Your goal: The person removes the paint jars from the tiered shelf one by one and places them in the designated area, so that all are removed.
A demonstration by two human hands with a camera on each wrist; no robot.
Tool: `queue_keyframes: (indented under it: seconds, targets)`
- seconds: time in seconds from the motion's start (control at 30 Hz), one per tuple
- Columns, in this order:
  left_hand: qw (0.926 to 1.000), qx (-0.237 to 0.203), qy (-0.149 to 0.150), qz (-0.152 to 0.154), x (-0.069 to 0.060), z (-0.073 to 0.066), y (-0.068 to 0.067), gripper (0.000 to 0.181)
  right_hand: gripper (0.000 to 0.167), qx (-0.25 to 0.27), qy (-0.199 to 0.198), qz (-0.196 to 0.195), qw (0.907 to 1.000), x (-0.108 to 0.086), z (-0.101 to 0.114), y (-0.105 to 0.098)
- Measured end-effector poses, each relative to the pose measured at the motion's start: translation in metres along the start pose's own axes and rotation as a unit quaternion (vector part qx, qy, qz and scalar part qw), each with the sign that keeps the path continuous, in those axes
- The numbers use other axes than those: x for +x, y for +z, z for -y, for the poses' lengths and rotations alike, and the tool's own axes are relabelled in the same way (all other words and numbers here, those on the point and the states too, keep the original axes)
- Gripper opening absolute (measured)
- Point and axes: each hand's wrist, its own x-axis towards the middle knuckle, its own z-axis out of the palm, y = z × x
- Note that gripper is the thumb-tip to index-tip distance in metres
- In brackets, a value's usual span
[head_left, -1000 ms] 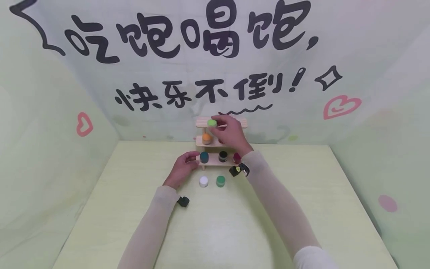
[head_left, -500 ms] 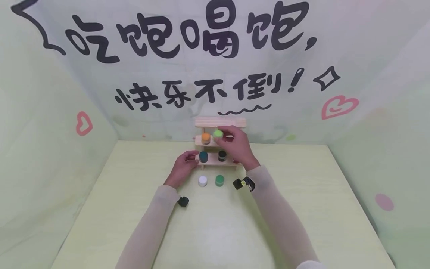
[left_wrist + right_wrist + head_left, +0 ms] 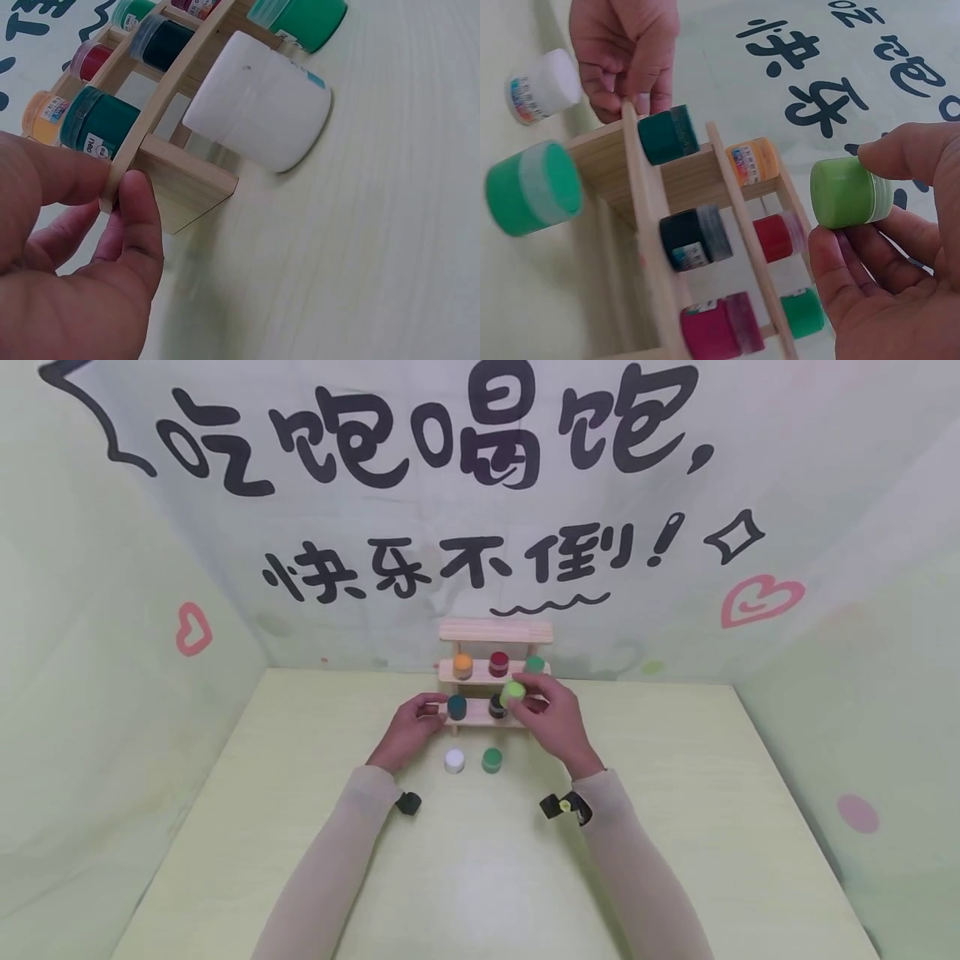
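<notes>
At the back of the table stands a three-step wooden rack [image 3: 495, 631] with small paint jars on its lower two shelves. My left hand [image 3: 407, 732] pinches the left end of the lowest shelf between thumb and fingers, beside a teal jar [image 3: 105, 124]. A light green paint jar [image 3: 844, 193] is held by thumb and fingertips of my right hand [image 3: 558, 718], in front of the rack's right side. Orange [image 3: 462, 667], red [image 3: 498, 664] and green [image 3: 534, 665] jars sit on the middle shelf. Black [image 3: 694, 238] and magenta [image 3: 721, 328] jars share the lowest shelf with the teal one.
A white jar [image 3: 454, 760] and another green jar [image 3: 492, 760] stand on the pale table [image 3: 480, 860] before the rack. Behind rises a cloth backdrop [image 3: 360, 510] with large black characters. Cloth also hangs on both sides.
My right hand has moved down and to the right with the light green jar, from before the top shelf to near the lowest one. My left hand keeps its place on the rack.
</notes>
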Motion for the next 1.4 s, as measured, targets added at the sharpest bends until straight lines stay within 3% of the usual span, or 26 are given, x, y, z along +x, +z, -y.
queue_keyframes:
  seconds: [0.33, 0.87, 1.4]
  targets:
    - [1.0000, -0.009, -0.005, 0.000, -0.002, 0.000, 0.002, 0.038, 0.042, 0.031, 0.013, -0.005, 0.9994, -0.031, -0.017, -0.008]
    - [0.9998, 0.019, -0.007, 0.003, -0.001, 0.000, 0.000, 0.041, 0.042, -0.001, 0.024, 0.013, 0.9996, -0.057, -0.044, -0.013]
    - [0.9999, 0.001, 0.005, 0.013, 0.000, 0.001, -0.003, 0.039, 0.043, -0.088, 0.045, 0.072, 0.9925, -0.069, -0.068, -0.010]
